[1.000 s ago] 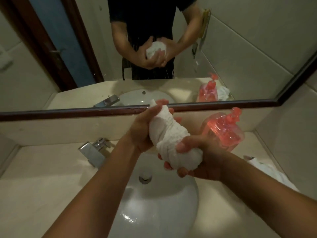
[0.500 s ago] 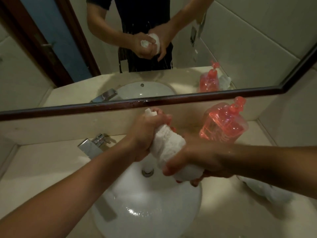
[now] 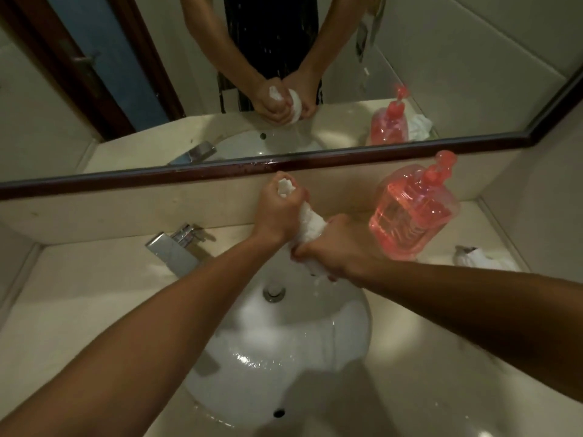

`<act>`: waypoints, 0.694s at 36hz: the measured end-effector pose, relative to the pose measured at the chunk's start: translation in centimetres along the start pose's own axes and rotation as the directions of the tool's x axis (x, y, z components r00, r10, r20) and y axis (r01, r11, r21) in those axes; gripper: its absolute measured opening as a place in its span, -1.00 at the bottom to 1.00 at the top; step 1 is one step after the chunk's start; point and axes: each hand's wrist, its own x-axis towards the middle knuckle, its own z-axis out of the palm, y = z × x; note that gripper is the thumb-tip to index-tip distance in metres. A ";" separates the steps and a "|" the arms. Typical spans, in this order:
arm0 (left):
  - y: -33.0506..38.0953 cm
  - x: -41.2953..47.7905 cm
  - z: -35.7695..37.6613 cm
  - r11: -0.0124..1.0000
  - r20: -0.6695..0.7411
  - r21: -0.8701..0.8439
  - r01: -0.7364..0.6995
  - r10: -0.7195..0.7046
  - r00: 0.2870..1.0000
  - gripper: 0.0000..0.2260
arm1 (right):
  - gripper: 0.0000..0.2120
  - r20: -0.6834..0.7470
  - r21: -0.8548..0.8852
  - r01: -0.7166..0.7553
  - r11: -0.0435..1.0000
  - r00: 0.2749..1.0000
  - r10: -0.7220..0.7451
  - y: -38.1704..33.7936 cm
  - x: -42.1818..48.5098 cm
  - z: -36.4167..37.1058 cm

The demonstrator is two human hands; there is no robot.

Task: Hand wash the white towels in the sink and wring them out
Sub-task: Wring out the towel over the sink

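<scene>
A white towel (image 3: 310,221), twisted into a tight roll, hangs over the far side of the white sink (image 3: 347,348). My left hand (image 3: 277,212) grips its upper end, and a tuft of cloth sticks out above the fist. Gripping the lower end is my right hand (image 3: 340,247), with a bit of towel poking out below it. Water drips into the wet basin. A second white towel (image 3: 482,260) lies crumpled on the counter at the right, behind my right forearm.
A chrome tap (image 3: 176,250) stands left of the basin. A pink soap dispenser bottle (image 3: 413,212) sits at the back right of the beige counter (image 3: 79,294). A dark-framed mirror (image 3: 284,165) runs along the back wall.
Both hands have twisted the towel tighter and moved closer together, so less cloth shows between them. The view has tilted down towards the sink.
</scene>
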 end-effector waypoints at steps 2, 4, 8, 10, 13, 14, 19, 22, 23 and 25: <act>-0.2 0.0 0.2 1.000 -0.018 0.006 -0.006 0.006 1.000 -0.92 | -0.27 -0.014 0.000 0.010 1.000 1.000 -0.010 0.1 -0.1 0.0; -0.1 -0.2 0.4 1.000 -0.034 0.009 -0.012 0.012 0.999 -0.92 | -0.28 -0.021 -0.014 0.011 1.000 1.000 -0.011 0.1 -0.5 -0.3; 0.4 -0.6 0.9 0.999 -0.058 -0.016 -0.035 0.034 0.998 -0.93 | -0.24 0.001 -0.010 0.002 1.000 1.000 -0.002 0.1 -0.7 -1.4; 0.9 -0.6 1.3 0.999 -0.058 -0.034 -0.026 0.024 0.998 -0.93 | -0.31 0.037 0.021 -0.026 0.999 0.999 0.025 0.0 -0.8 -2.3; 1.6 -0.7 1.9 0.995 -0.034 -0.092 0.022 -0.025 0.999 -0.91 | -0.64 0.160 0.066 -0.010 0.998 0.987 -0.001 -0.2 -1.4 -4.0; 1.9 -0.8 2.1 0.993 -0.014 -0.109 0.038 -0.040 0.999 -0.90 | -0.68 0.208 0.078 -0.002 0.997 0.978 -0.015 -0.1 -1.7 -4.6; 3.2 -2.1 3.1 0.964 0.093 -0.225 0.138 -0.120 0.988 -0.70 | -0.76 0.221 0.254 -0.025 0.967 0.975 -0.033 0.7 -3.6 -8.2; 3.6 -2.6 4.1 0.928 0.116 -0.272 0.256 -0.232 0.966 -0.50 | -0.80 0.137 0.415 -0.043 0.909 0.990 -0.016 1.8 -4.9 -9.9; 3.8 -2.8 4.6 0.918 0.125 -0.273 0.289 -0.264 0.956 -0.46 | -0.78 0.105 0.453 -0.042 0.891 0.994 -0.006 2.2 -5.0 -10.3; 4.1 -3.2 5.7 0.897 0.154 -0.269 0.351 -0.319 0.935 -0.44 | -0.73 0.020 0.509 -0.037 0.860 0.999 0.031 3.0 -5.5 -11.1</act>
